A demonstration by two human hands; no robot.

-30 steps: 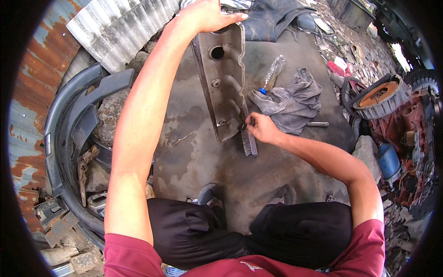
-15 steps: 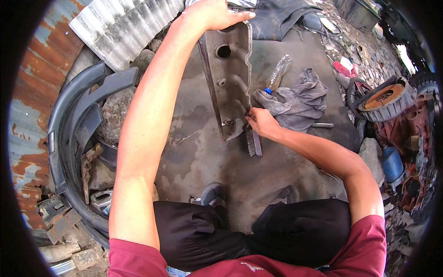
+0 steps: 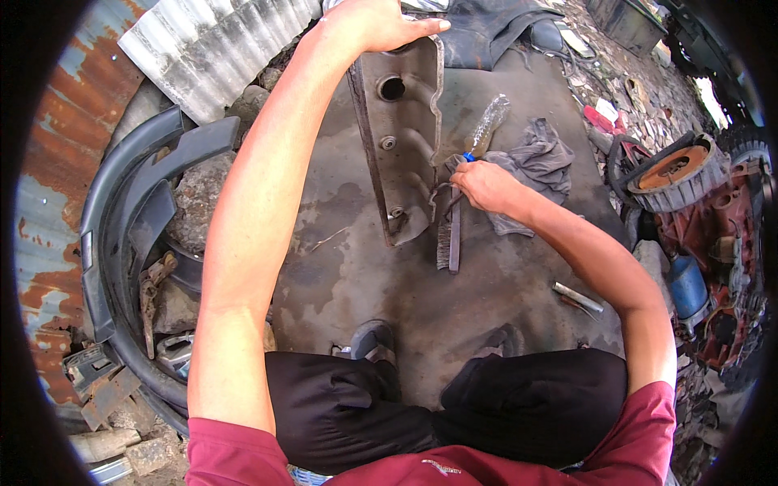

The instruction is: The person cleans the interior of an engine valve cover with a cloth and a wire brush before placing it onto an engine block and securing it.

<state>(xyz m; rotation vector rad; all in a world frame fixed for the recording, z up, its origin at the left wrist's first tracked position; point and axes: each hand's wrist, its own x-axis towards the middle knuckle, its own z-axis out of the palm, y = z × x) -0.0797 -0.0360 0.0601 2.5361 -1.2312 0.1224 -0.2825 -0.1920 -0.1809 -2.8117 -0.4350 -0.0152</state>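
The left hand (image 3: 374, 23) is gripping the top edge of a long grey metal engine cover (image 3: 403, 138), which is standing upright on the oily concrete floor (image 3: 502, 283). Just right of the cover, the right hand (image 3: 484, 185) is clenching a wire brush (image 3: 448, 233). Beyond the brush, a grey rag (image 3: 541, 166) and a clear plastic bottle (image 3: 488, 125) are lying.

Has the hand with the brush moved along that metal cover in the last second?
Barely: the right hand with the brush stays by the metal cover's lower end.
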